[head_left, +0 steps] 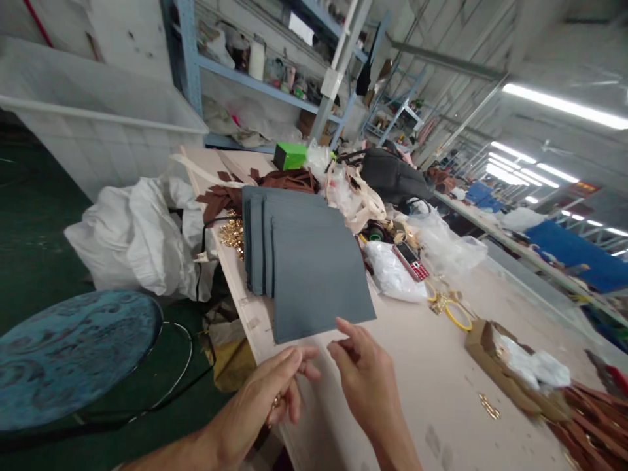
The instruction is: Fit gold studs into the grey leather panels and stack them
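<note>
A stack of dark blue-grey flat panels [318,268] lies on the table, its sheets fanned toward me. My left hand [275,392] is just below the stack's near edge, its fingers curled in. Small gold-coloured metal pieces [275,401] show between those fingers, largely hidden by the hand. To its right, my right hand [366,373] hovers close to the front corner of the top panel. Its thumb and index finger are bent toward each other with a gap, and nothing shows between them.
Gold hardware [232,234] and brown strips [289,180] lie behind the stack. To the right are a red phone [411,260], a yellow ring [458,315], an open cardboard box [483,356] and loose gold pieces [489,405]. A blue stool [78,353] stands left of the table.
</note>
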A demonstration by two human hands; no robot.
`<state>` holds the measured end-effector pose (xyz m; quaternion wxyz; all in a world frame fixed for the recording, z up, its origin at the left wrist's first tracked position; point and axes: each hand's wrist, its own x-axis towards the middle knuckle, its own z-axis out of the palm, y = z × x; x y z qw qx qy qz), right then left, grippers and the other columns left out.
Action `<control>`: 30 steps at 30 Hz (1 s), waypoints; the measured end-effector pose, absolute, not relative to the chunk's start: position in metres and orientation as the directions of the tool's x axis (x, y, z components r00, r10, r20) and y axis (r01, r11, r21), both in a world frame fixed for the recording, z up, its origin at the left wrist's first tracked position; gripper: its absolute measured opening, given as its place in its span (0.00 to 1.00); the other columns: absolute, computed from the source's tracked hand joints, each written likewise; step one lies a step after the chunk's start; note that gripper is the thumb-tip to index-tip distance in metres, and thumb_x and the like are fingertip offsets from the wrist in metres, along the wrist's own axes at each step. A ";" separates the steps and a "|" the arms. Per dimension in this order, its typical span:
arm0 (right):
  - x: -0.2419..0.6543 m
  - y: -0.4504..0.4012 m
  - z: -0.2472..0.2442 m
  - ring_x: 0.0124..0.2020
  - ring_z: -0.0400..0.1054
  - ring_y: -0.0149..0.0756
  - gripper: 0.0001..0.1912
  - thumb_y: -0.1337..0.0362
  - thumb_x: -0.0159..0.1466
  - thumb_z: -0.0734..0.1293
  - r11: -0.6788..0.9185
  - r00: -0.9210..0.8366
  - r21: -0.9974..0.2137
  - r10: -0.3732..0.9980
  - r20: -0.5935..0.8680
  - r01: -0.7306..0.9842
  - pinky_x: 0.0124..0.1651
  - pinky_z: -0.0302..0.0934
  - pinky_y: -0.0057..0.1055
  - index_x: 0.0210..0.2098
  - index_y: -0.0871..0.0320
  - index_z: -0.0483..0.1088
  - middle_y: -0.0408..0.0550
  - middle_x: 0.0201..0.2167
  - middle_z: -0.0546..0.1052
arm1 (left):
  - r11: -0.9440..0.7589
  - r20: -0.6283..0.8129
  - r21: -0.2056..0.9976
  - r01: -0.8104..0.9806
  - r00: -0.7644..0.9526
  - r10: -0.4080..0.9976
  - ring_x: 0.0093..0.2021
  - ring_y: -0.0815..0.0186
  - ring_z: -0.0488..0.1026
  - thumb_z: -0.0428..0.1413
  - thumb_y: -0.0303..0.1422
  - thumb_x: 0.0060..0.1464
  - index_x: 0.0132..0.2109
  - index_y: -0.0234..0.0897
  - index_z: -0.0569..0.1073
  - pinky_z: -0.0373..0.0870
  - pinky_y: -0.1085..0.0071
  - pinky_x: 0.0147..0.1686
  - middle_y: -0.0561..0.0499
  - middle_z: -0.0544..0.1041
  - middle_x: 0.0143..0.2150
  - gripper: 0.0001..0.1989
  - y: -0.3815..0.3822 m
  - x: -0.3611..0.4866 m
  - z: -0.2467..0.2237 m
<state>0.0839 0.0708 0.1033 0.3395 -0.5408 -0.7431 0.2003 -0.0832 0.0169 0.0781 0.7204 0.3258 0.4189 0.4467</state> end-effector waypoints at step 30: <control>0.085 0.045 0.080 0.23 0.66 0.27 0.06 0.64 0.58 0.67 -0.249 -0.294 -0.863 0.868 -0.400 0.439 0.27 0.61 0.22 0.29 0.61 0.74 0.41 0.20 0.72 | 0.602 -0.561 0.786 -0.139 0.248 0.790 0.21 0.72 0.57 0.57 0.55 0.49 0.41 0.36 0.76 0.50 0.76 0.18 0.55 0.71 0.27 0.26 -0.014 -0.105 0.072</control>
